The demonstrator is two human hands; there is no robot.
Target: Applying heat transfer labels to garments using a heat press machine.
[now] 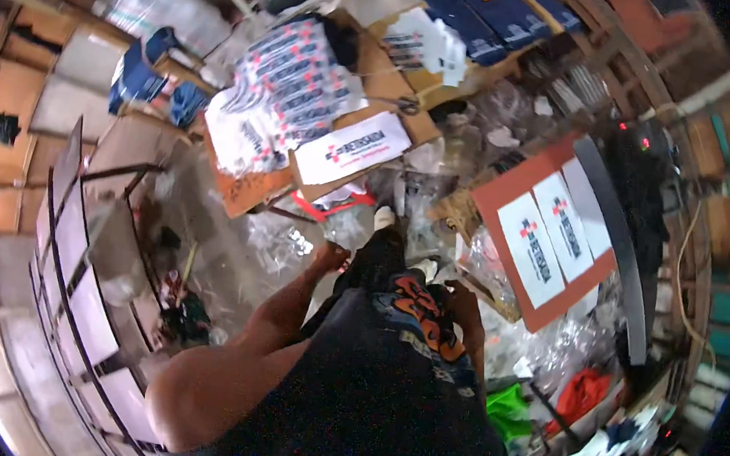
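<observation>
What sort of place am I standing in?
Probably a small printing or packing workshop: printed white sheets lie on a red-brown board, a heap of printed white material sits ahead, and loose clear plastic is scattered underfoot.

Printed sheets (528, 251) on a tabletop (523, 180) suggest a printing workshop.

sleeveless black top (340, 393), orange front print (423, 308), dark trousers (379, 260), pale footwear (384, 219)

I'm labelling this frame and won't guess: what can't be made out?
All in the head view:
Left hand: blur obscures whether it holds anything.
Right hand: blur and its own back obscure the palm.
Patterned white pile: it covers whatever lies directly beneath.
</observation>
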